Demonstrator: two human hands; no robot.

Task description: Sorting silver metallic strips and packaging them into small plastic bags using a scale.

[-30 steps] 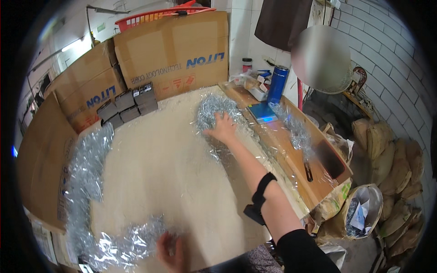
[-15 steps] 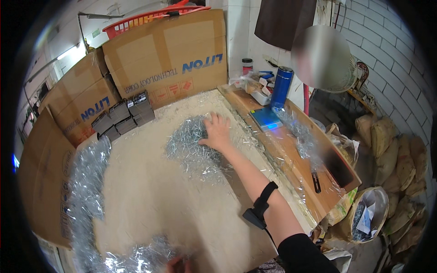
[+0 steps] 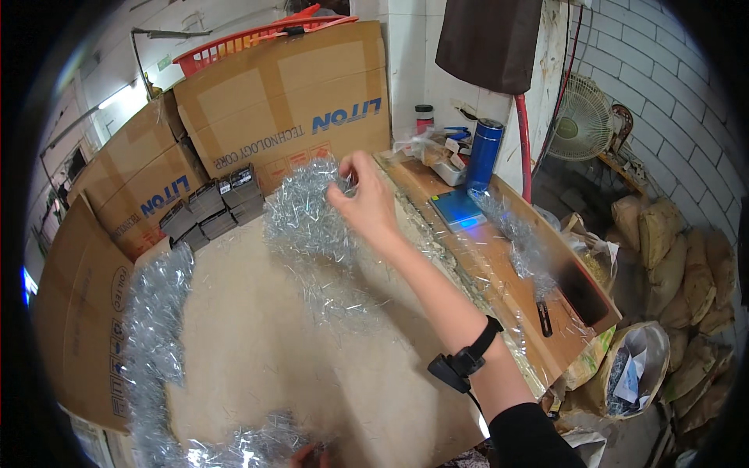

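Observation:
My right hand [image 3: 368, 201] is closed on a clump of short, thin silvery wire pieces [image 3: 308, 210], raised over the far middle of the table. Its thumb and fingers press into the clump's right side. Below it, a thin scatter of loose wire pieces [image 3: 339, 303] lies on the pale tabletop [image 3: 257, 312]. Only a bit of my left hand [image 3: 310, 455] shows at the lower edge, beside a shiny heap of the same pieces [image 3: 246, 443]; its fingers are mostly hidden. A long bank of wire pieces [image 3: 160, 312] runs along the table's left side.
Cardboard panels [image 3: 281, 93] wall the far and left sides. Stacked dark blocks [image 3: 214, 204] stand by the far left corner. On the wooden board [image 3: 499, 288] at right are a lit digital scale [image 3: 459, 209], a blue cylinder [image 3: 484, 152] and a phone-like slab [image 3: 583, 292]. Sacks [image 3: 663, 265] sit beyond.
My right hand has closed on the clump and lifted it up and slightly away, leaving a thin scatter behind. The blurred round shape before the fan has gone. My left hand has barely moved.

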